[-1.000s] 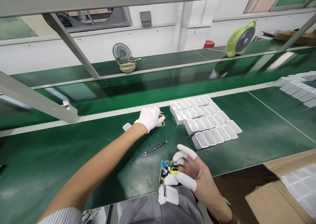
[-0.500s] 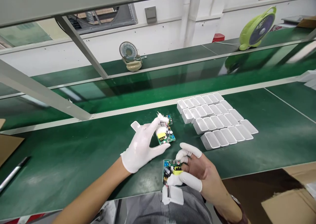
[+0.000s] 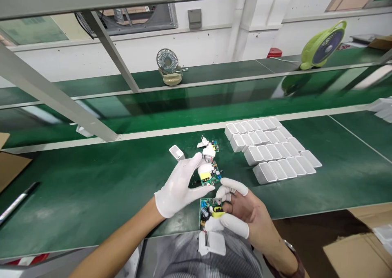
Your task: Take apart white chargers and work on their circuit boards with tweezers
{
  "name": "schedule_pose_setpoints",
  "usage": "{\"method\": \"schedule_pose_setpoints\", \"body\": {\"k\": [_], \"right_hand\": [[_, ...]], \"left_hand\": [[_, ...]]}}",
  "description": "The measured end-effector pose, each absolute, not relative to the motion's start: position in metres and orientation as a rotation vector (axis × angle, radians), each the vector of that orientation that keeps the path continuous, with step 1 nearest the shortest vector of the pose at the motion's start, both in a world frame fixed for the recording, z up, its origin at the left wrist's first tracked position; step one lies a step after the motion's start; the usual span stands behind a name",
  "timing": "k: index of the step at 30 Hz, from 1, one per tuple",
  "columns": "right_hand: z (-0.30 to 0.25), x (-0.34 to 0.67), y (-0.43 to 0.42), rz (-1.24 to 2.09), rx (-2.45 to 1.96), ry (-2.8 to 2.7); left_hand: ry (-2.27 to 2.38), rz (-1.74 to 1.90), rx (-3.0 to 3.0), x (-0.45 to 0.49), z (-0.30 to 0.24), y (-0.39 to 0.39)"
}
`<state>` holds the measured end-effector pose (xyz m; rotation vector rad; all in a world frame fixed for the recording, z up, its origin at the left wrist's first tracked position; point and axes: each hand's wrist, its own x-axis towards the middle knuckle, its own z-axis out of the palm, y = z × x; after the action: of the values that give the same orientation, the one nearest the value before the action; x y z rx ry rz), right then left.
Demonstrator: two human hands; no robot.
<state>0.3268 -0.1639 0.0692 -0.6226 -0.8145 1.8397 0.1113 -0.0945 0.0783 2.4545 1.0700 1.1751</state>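
Note:
My left hand (image 3: 181,187), in a white glove, has its thumb and fingers around the edges of a green circuit board (image 3: 217,173) with a yellow transformer. A white plastic piece (image 3: 208,152) adjoins that board's far end. Just behind lies another circuit board (image 3: 217,145) beside a white plug piece (image 3: 203,140). My right hand (image 3: 245,210), wearing white finger cots, grips a second green circuit board (image 3: 204,204) near the table's front edge. From it a white plastic cover (image 3: 214,243) hangs on short wires. One small white case (image 3: 177,152) lies beyond my left hand.
Rows of open white cases (image 3: 272,151) stand on the green table (image 3: 101,196) to the right. A pen-like black and silver tool (image 3: 18,202) and cardboard (image 3: 12,167) lie at the left. Fans (image 3: 167,61) sit on the back shelf. A slanted metal post (image 3: 76,110) rises at the left.
My left hand and its board have come slightly nearer to me, leaving the board and plug piece behind more exposed. My right hand keeps its hold. The view has shifted a little.

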Motion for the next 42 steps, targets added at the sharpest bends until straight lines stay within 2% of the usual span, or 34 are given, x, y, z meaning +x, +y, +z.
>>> {"method": "schedule_pose_setpoints", "body": {"k": [25, 42], "right_hand": [[0.053, 0.325, -0.165, 1.804, -0.754, -0.903], [0.050, 0.324, -0.161, 1.733, -0.854, -0.983]], "left_hand": [[1.047, 1.223, 2.424, 0.100, 0.054, -0.108], [1.025, 1.169, 2.416, 0.100, 0.056, -0.106]]}}
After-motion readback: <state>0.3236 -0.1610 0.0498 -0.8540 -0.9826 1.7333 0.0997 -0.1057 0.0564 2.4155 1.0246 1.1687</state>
